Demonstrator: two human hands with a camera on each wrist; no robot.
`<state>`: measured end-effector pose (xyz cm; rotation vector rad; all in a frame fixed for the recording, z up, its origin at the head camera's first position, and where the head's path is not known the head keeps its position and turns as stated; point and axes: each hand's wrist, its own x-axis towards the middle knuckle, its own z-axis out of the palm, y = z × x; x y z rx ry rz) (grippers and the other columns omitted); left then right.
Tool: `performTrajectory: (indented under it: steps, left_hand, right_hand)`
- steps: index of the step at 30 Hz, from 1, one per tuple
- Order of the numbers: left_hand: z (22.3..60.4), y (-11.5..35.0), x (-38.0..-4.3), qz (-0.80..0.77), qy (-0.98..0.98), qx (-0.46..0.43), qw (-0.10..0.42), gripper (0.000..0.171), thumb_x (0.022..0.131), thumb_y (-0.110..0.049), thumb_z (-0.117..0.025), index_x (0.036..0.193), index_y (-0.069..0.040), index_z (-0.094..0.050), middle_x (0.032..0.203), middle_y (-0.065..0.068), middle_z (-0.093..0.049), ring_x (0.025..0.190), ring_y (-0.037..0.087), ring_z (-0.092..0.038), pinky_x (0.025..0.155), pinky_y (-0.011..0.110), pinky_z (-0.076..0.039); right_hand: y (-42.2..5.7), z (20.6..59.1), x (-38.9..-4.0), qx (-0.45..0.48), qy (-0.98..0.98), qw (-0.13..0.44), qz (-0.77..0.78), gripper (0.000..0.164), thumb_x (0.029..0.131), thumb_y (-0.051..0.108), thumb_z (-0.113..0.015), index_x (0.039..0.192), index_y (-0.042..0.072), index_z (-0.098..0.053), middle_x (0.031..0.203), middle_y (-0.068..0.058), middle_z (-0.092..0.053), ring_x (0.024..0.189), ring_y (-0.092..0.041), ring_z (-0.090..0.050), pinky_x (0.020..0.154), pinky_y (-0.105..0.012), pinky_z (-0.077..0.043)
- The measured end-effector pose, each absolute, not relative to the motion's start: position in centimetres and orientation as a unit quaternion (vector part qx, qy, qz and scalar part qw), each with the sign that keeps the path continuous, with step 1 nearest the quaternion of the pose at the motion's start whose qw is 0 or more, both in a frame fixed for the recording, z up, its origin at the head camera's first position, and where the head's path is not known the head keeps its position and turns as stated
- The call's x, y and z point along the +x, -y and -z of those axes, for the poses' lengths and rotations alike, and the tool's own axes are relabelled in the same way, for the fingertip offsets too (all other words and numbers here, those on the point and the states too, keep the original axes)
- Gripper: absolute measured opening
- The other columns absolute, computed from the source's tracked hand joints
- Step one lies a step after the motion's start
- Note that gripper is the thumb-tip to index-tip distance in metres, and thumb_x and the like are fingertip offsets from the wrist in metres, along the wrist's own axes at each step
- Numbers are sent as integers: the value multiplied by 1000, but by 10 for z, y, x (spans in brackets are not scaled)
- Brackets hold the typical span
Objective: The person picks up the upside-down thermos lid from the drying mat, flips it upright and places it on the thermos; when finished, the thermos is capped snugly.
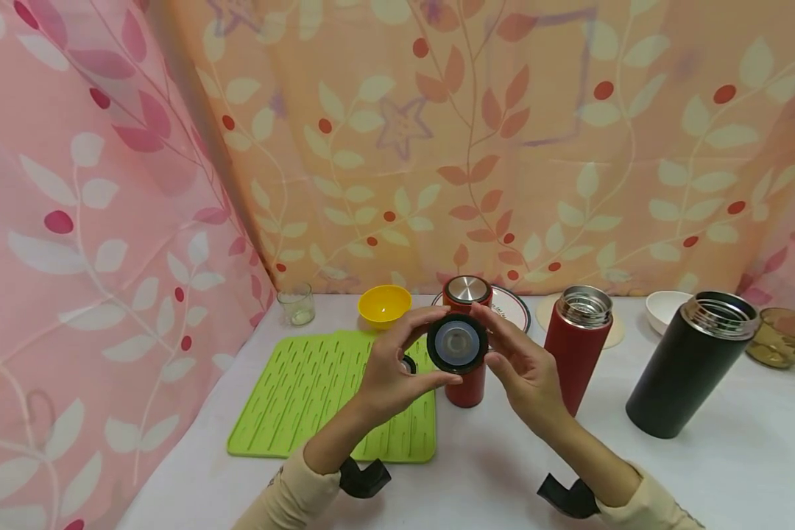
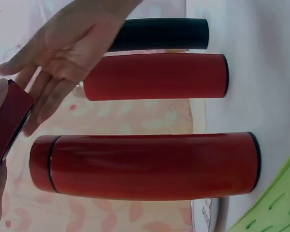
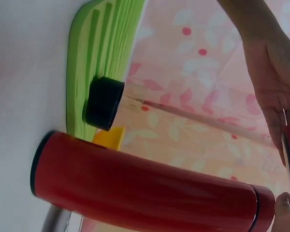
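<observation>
A red bottle lid (image 1: 458, 344) with a black rim is held up in front of the chest, its pale round inside facing me. My left hand (image 1: 397, 364) grips it from the left, fingers over the top edge and thumb beneath. From the other side my right hand (image 1: 526, 368) holds its right edge between fingertips and thumb. Behind the lid stands a capped red bottle (image 1: 465, 390) with a steel top disc. An uncapped red bottle (image 1: 579, 353) and a wider uncapped black bottle (image 1: 685, 375) are to the right. A black lid (image 3: 104, 104) lies on the green mat, mostly hidden by my left hand in the head view.
The ribbed green mat (image 1: 305, 397) covers the left part of the white table. Along the back are a glass cup (image 1: 296, 305), a yellow bowl (image 1: 384, 305), a dark-rimmed plate (image 1: 517, 309), a white bowl (image 1: 665, 309) and an amber glass bowl (image 1: 783, 338). Patterned curtains stand behind.
</observation>
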<state>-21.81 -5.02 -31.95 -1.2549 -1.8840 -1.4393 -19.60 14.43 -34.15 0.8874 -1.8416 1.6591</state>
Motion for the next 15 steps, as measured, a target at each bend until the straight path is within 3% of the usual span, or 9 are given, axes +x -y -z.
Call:
performTrajectory:
  steps: [6,10,15]
  left_hand:
    - [322,47,-219,496,678,-479,254,73,60,-3,-83,125,3,-48,127,19,-52,121,24,-49,99,31,-43]
    - [323,48,-219,497,688,-468,245,72,65,-4,-80,128,2,-46,127,17,-50,119,23,-50,97,31,-45]
    - [325,49,-222,562,689,-420,183,55,76,-6,-71,127,1,-50,123,14,-53,112,21,-56,93,29,-48]
  right_hand:
    - [-144,346,-197,311,697,221,-607,49,91,0,-51,138,-1,-38,137,14,-47,122,-3,-49,95,-16,-42]
    - [-145,347,-199,303,692,230,-614,51,87,-4,-56,136,-2,-41,134,10,-50,118,-4,-53,92,-17,-44]
    - [-145,346,-200,297,675,255,-625,54,81,-7,-61,133,-3,-45,130,5,-55,115,-8,-56,91,-19,-45]
